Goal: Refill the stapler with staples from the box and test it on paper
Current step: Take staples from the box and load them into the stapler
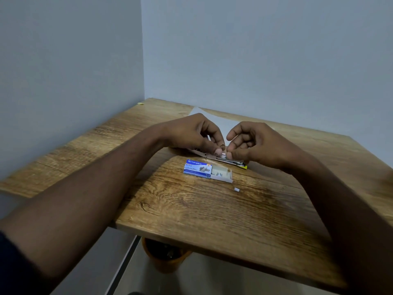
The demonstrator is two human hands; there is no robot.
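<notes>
The stapler lies opened flat on the wooden table, its metal channel showing. My left hand presses its thumb and fingers on the stapler's left part. My right hand pinches a small strip of staples over the channel. In front of the stapler the blue staple box lies with its white tray slid out to the right, staples visible inside. A white sheet of paper lies behind my hands, mostly hidden.
A tiny white scrap lies on the table right of the box. Grey walls close the corner behind and to the left. An orange bin stands on the floor under the table's near edge.
</notes>
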